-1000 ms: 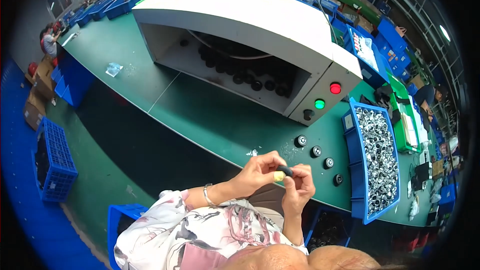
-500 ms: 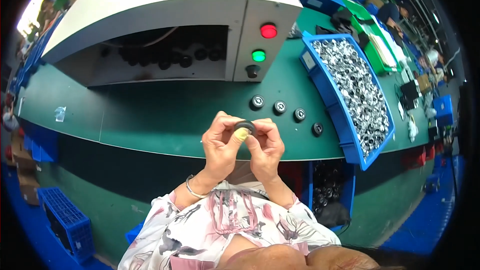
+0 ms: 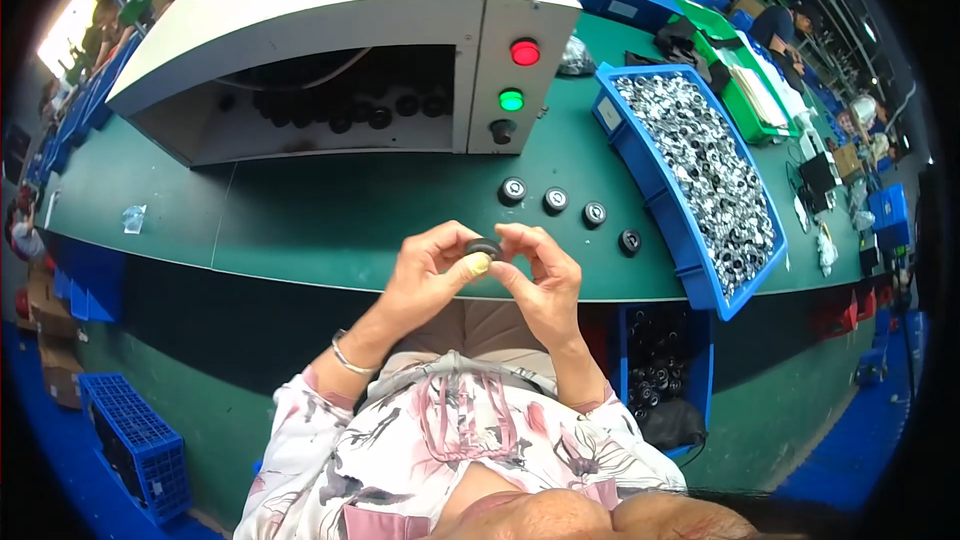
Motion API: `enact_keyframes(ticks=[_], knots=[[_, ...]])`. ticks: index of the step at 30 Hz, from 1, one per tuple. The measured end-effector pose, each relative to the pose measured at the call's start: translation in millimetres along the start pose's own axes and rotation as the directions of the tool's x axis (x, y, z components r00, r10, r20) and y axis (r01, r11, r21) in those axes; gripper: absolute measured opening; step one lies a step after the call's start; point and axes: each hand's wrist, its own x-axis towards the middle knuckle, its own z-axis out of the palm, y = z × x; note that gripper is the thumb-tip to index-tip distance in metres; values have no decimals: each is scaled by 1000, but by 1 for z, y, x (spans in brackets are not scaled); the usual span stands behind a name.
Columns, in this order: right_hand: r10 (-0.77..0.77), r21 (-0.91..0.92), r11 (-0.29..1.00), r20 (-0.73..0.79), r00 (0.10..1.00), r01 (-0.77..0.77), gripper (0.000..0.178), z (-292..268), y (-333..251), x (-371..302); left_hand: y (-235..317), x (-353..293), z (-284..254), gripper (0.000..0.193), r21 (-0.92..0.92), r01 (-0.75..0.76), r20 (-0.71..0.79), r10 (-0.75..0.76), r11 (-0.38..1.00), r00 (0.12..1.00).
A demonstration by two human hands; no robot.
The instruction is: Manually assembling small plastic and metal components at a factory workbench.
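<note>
Disc [image 3: 484,248], black and thick, is pinched between thumb and fingers of the left hand [image 3: 425,275] at the near edge of the green surface [image 3: 330,220] — the right hand [image 3: 545,285] curls at its right side, its hold impossible to tell — while four dark discs [image 3: 555,201] line up near a blue bin [image 3: 648,180]

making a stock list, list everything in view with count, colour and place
held part: one, black, between hands
round parts: four, black and silver, left of front tray
machine: one, white, on table
lights: two, red and green, machine's front
front tray: one, blue, table's right
small parts: uncountable, silver and black, inside front tray
table: one, green, across middle
bin: one, blue, below table edge
crate: one, blue, lower left
background trays: several, blue and green, upper right
left hand: one, left of held part
right hand: one, opposite
</note>
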Motion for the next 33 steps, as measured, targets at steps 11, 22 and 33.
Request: enact_keyframes(ticks=[11,22,33], knots=[[-18,54,998,12,1000,17,21,-7,7,-20,-8,-24,32,20,-449,60,-79,-107,891,991],[-3,-27,1000,201,980,8,17,-28,-7,-33,-6,-21,17,22,-221,101,189,-59,970,980],[3,141,990,131,991,-21,15,-14,0,-38,-20,-42,36,21,-127,-75,-45,69,989,997]])
